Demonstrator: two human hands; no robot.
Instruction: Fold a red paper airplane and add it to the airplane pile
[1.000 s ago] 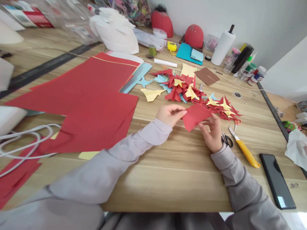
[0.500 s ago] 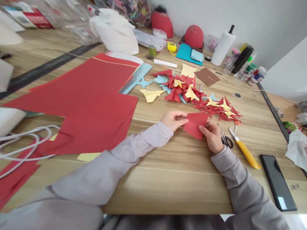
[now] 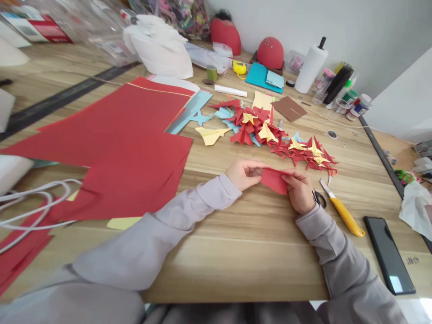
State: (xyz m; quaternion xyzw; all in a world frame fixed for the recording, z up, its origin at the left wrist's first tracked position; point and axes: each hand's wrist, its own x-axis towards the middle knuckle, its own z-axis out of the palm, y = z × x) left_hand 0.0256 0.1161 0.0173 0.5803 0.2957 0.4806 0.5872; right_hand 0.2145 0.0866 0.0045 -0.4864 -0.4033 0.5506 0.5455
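Note:
Between my two hands is a small piece of red paper [image 3: 275,181], bent over along its upper edge. My left hand [image 3: 243,174] pinches its left end between thumb and fingers. At its right end my right hand [image 3: 299,190] grips it, thumb on the near face. Just beyond lie folded red paper stars [image 3: 256,120] and smaller pieces, mixed with yellow and blue ones. Scissors [image 3: 319,198] with black handles rest beside my right hand, partly hidden by it. A yellow utility knife [image 3: 344,215] lies farther right.
Large red paper sheets [image 3: 135,171] cover the left side, with a white cable [image 3: 43,198] over some. A black phone [image 3: 389,254] lies at right. Along the back are a yellow tape measure [image 3: 239,67], a white roll [image 3: 310,67] and several bottles [image 3: 358,107].
The red paper was held flatter and showed more of its face; its top edge is now bent over. Both hands keep their grip in nearly the same place.

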